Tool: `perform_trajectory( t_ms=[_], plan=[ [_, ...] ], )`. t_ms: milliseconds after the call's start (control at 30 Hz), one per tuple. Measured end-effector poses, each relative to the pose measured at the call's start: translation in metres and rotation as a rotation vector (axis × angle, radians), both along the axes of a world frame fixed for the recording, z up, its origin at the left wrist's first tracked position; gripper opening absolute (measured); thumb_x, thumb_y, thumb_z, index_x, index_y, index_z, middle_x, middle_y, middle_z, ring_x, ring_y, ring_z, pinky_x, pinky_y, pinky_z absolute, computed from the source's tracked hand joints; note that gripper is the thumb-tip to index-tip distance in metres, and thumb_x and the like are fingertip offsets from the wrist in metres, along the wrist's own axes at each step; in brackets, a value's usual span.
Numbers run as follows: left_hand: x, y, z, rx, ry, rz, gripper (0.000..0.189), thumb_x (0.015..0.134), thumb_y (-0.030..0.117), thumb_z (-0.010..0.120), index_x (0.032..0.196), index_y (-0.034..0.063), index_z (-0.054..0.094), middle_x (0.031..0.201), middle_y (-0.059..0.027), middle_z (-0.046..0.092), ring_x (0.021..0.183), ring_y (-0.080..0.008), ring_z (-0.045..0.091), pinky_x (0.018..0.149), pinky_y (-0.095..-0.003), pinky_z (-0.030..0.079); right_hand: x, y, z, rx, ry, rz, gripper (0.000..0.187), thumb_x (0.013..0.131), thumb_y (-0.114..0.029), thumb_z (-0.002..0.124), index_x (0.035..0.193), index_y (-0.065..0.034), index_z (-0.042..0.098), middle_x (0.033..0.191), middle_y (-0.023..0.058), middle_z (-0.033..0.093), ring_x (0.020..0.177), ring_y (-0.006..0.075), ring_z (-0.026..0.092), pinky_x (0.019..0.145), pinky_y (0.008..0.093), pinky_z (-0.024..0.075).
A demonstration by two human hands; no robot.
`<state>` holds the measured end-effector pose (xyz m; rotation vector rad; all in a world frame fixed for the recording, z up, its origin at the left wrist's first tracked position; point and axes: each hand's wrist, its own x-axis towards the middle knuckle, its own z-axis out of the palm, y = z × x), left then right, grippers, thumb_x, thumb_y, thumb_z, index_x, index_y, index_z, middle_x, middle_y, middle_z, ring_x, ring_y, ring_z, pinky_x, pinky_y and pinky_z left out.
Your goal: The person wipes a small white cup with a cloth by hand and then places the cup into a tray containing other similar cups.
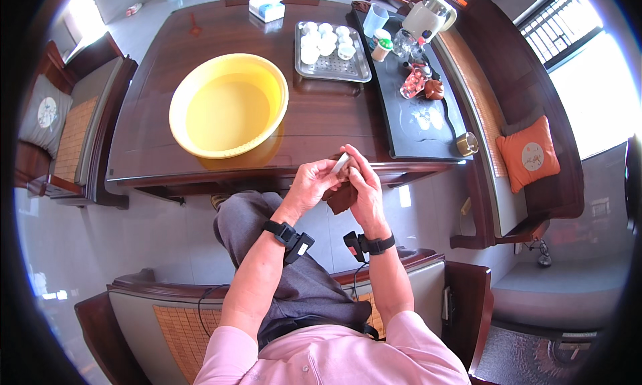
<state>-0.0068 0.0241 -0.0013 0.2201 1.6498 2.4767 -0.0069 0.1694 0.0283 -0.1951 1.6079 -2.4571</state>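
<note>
Both hands meet just off the front edge of the wooden table (pixel 321 129). My left hand (pixel 312 184) grips one end of a small white object (pixel 342 161), perhaps a cup. A brown cloth (pixel 341 198) is bunched in my right hand (pixel 366 184), pressed against that object and hanging below the fingers. On the table, a yellow plastic basin (pixel 228 106) with liquid in it stands to the left. Farther back, a perforated metal tray (pixel 351 69) holds several small white cups (pixel 326 43), most of them upside down as far as I can tell.
A black tea tray (pixel 401 129) at right carries a clay teapot (pixel 434 89), a red-patterned glass (pixel 414 82), a green-lidded jar (pixel 382 49), a plastic cup (pixel 375 19) and an electric kettle (pixel 426 18). A brass-coloured cup (pixel 467 144) is at its corner. A tissue box (pixel 266 8) stands at the back.
</note>
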Motion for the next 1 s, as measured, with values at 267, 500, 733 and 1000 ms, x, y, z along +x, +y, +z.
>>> perform_trajectory(
  t_ms=[267, 500, 733, 1000],
  plan=[
    [0.0, 0.005, 0.001, -0.252, 0.079, 0.022, 0.019, 0.092, 0.007, 0.064, 0.109, -0.0021, 0.066, 0.095, -0.0029, 0.066, 0.08, -0.0095, 0.06, 0.075, -0.0253, 0.051, -0.001, 0.003, -0.01, -0.072, -0.113, -0.176, 0.034, 0.103, -0.012, 0.043, 0.132, 0.0004, 0.053, 0.116, 0.0114, 0.062, 0.09, 0.0161, 0.063, 0.07, 0.0313, 0.0549],
    [0.001, 0.001, 0.005, -0.445, 0.244, 0.117, 0.017, 0.09, 0.004, 0.064, 0.106, -0.0021, 0.063, 0.094, -0.0096, 0.065, 0.086, -0.0148, 0.062, 0.08, -0.0287, 0.051, 0.005, -0.005, -0.011, 0.303, 0.121, -0.248, 0.035, 0.099, -0.006, 0.05, 0.134, -0.0028, 0.055, 0.109, 0.0048, 0.063, 0.099, 0.0095, 0.057, 0.088, 0.0239, 0.0462],
    [0.004, 0.004, 0.009, -0.53, 0.361, 0.102, 0.016, 0.088, 0.007, 0.069, 0.102, -0.0006, 0.068, 0.098, -0.0093, 0.062, 0.089, -0.0175, 0.064, 0.081, -0.0296, 0.052, -0.007, 0.002, -0.003, -0.014, -0.112, -0.116, 0.032, 0.103, -0.014, 0.045, 0.127, 0.0033, 0.057, 0.108, 0.0057, 0.064, 0.094, 0.0117, 0.06, 0.084, 0.0251, 0.0492],
    [-0.001, 0.007, 0.002, -0.085, 0.166, 0.153, 0.016, 0.088, 0.001, 0.067, 0.105, 0.002, 0.065, 0.12, -0.0052, 0.057, 0.102, -0.017, 0.062, 0.09, -0.0298, 0.053, -0.003, -0.003, -0.003, -0.044, 0.026, -0.22, 0.029, 0.101, -0.01, 0.048, 0.125, 0.0012, 0.059, 0.093, 0.0026, 0.063, 0.08, 0.0099, 0.061, 0.069, 0.0233, 0.0515]
  ],
)
